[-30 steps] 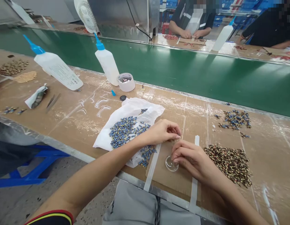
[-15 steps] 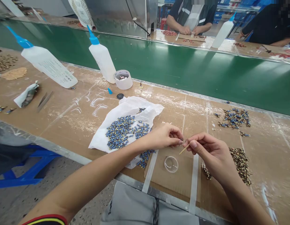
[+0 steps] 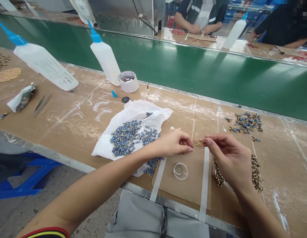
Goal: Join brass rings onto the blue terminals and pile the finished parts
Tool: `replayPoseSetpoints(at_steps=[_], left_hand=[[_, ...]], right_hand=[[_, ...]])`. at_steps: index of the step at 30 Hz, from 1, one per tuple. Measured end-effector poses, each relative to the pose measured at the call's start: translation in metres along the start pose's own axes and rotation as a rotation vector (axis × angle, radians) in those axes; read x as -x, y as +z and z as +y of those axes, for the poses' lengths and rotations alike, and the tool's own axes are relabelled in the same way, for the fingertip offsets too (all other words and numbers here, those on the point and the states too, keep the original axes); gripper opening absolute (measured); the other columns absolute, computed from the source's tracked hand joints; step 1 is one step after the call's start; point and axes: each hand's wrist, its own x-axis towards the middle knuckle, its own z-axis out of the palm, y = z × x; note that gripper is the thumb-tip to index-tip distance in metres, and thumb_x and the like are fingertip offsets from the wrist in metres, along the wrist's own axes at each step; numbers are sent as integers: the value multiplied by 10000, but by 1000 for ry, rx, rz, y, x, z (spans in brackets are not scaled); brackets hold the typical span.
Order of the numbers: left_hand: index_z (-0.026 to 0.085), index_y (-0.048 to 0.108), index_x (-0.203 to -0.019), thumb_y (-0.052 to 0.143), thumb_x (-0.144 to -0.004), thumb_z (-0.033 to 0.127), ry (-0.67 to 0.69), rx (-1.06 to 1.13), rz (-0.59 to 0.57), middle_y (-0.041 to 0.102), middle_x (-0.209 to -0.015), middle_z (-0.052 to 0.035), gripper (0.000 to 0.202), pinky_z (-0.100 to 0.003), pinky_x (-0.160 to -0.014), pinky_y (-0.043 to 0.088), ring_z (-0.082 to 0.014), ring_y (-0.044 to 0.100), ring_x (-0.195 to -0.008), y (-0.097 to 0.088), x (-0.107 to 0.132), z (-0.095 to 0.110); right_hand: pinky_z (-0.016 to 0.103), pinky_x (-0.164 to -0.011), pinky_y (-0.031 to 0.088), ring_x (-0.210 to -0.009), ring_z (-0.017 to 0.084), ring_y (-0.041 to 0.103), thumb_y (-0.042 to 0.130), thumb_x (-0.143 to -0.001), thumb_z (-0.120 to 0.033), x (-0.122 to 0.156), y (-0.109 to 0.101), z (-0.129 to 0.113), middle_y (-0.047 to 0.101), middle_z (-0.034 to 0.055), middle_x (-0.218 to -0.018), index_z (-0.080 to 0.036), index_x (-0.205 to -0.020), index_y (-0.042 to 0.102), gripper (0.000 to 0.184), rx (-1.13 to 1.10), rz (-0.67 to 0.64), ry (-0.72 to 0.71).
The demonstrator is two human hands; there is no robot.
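My right hand (image 3: 229, 157) pinches a thin wooden toothpick (image 3: 199, 143), held nearly level. Its tip reaches the fingertips of my left hand (image 3: 177, 143), which are pressed together; whatever they hold is too small to make out. Below both hands a small clear round cup (image 3: 180, 171) sits on a cardboard pad (image 3: 165, 188). Beside my left forearm, many small blue-and-yellow pieces (image 3: 126, 135) lie on a crumpled white sheet (image 3: 104, 145). A pile of dark-and-cream little pieces (image 3: 257, 175) is partly hidden behind my right hand.
More blue pieces (image 3: 247, 122) are heaped at right. White squeeze bottles (image 3: 105, 59), a tape roll (image 3: 129, 85), a black cap (image 3: 125, 99) and tweezers (image 3: 41, 105) stand or lie at left. Beyond runs a green conveyor belt (image 3: 193, 69), with people working across it.
My right hand has lifted slightly and swung the toothpick from pointing down toward the cup to meeting my left fingertips. My left hand has hardly moved. The view has shifted slightly.
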Motion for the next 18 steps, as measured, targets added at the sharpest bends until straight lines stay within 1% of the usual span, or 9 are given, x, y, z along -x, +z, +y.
replayPoseSetpoints(at_steps=[8, 15, 18], left_hand=[[117, 696, -893, 651, -818, 229, 13, -20, -23, 682, -752, -24, 142, -205, -623, 439, -119, 607, -698, -1, 0, 0], [116, 689, -846, 659, -802, 201, 1, 1, -26, 663, -725, -11, 100, -209, -635, 441, -118, 607, -696, -1, -1, 1], [116, 687, -851, 670, -797, 204, 2, 8, -20, 659, -729, -10, 104, -210, -630, 438, -116, 603, -694, 0, -1, 1]], right_hand=[[339, -711, 565, -786, 200, 718, 691, -859, -361, 2, 1, 2, 759, 59, -880, -208, -949, 696, 177, 80, -27, -44], [317, -678, 546, -764, 190, 709, 683, -866, -351, 0, 2, 4, 754, 42, -861, -218, -926, 700, 147, 155, -70, -88], [307, -659, 531, -739, 183, 704, 680, -869, -345, 0, 1, 3, 753, 33, -841, -223, -915, 697, 132, 199, -61, -123]])
